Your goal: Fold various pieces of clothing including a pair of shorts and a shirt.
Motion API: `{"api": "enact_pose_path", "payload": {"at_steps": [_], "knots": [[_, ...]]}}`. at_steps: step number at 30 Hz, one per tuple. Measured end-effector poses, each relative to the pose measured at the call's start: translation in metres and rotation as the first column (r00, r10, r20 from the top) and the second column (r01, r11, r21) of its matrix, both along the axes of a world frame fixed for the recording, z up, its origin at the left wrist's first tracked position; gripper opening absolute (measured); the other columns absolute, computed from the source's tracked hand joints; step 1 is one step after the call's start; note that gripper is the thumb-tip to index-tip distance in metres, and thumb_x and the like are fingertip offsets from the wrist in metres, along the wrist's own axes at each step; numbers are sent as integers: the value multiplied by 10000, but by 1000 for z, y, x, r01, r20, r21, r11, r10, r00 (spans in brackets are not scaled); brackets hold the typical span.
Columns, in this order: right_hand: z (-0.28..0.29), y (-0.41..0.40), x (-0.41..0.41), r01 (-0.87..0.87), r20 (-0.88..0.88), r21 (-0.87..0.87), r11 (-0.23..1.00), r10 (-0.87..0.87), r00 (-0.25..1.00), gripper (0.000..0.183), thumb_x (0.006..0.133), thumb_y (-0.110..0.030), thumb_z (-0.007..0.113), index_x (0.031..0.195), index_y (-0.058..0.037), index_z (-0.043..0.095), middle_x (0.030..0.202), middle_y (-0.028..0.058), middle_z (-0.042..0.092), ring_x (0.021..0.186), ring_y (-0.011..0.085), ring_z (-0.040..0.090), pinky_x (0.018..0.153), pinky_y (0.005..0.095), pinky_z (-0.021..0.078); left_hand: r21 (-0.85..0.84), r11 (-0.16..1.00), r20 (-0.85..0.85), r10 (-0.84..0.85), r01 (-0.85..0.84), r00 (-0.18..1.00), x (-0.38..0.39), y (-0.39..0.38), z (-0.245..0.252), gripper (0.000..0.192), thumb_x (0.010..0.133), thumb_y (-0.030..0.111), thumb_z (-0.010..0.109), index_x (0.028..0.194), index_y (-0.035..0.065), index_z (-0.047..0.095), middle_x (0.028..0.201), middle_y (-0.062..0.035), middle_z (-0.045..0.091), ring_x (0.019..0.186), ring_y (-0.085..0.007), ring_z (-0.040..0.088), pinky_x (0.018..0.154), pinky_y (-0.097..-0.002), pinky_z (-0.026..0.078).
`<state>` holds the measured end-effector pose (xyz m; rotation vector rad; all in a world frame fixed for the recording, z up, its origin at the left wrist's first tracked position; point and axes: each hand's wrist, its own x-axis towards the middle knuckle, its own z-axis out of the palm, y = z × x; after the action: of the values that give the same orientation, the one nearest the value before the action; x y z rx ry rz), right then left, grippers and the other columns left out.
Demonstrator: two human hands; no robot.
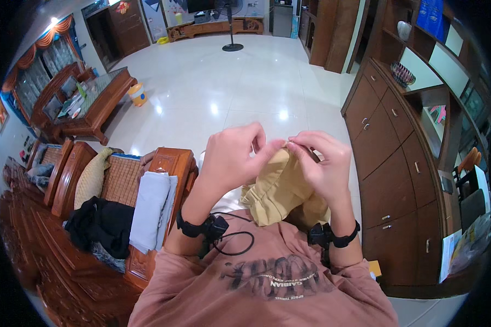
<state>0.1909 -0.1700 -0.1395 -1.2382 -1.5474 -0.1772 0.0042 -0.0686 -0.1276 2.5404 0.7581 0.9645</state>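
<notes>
A yellow cloth garment (276, 192) with a gathered, elastic-looking edge hangs in front of my shirt. My left hand (239, 151) pinches its top edge between thumb and fingers. Right beside it, the fingertips of my right hand (325, 159) grip the same edge, so the two hands nearly meet there. The cloth drops in folds below the hands, and its lower right part lies in shadow. Each wrist wears a black strap with a small device; a black cable loops near the left one (217, 227).
At left, folded light-grey cloth (149, 210) lies on the armrest of a carved wooden sofa (172, 159), beside a black garment (102, 225). A brown cabinet (393, 163) stands at right. Farther off are a yellow-and-white bin (138, 95), a glass-topped table (102, 98) and a standing fan (231, 47).
</notes>
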Motion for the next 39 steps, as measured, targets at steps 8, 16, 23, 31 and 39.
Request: {"api": "enact_pose_path", "payload": {"at_steps": [8, 16, 23, 31, 39], "knots": [[-1, 4, 0, 23, -213, 67, 997, -8, 977, 73, 831, -14, 801, 882, -1, 750, 839, 100, 743, 740, 178, 704, 676, 292, 547, -651, 548, 531, -165, 525, 831, 25, -2, -19, 224, 1036, 217, 668, 1020, -6, 652, 905, -27, 704, 818, -47, 618, 711, -224, 494], [4, -1, 9, -30, 29, 168, 985, 26, 999, 167, 749, -24, 866, 871, -46, 754, 862, 65, 713, 739, 204, 678, 677, 310, 548, -548, 529, 754, -22, 648, 657, 29, -5, -23, 143, 1005, 110, 698, 1043, 11, 603, 961, -59, 741, 871, -38, 650, 720, -196, 495], [5, -4, 11, 7, 289, 279, 960, -91, 953, 178, 705, 1, 833, 830, -83, 737, 840, 34, 684, 716, 213, 631, 636, 339, 520, -505, 641, 719, -57, 578, 692, 21, -6, -19, 156, 991, 101, 710, 1037, 9, 592, 882, -90, 748, 791, -75, 681, 667, -215, 535], [6, -5, 19, -47, 456, 265, 963, -82, 886, 231, 664, 52, 761, 850, -77, 717, 846, 31, 678, 764, 224, 625, 661, 339, 517, -473, 692, 706, -73, 545, 704, 20, -6, -16, 139, 993, 96, 701, 1006, 0, 600, 838, -85, 741, 768, -74, 677, 657, -214, 519], [8, -4, 12, 1, 314, 183, 983, -59, 948, 181, 779, 10, 785, 932, -32, 699, 890, 85, 708, 787, 266, 666, 695, 354, 541, -486, 653, 775, 15, 581, 632, 25, -4, -18, 197, 987, 98, 707, 1093, 15, 563, 876, -127, 757, 804, -87, 693, 680, -226, 531]]}}
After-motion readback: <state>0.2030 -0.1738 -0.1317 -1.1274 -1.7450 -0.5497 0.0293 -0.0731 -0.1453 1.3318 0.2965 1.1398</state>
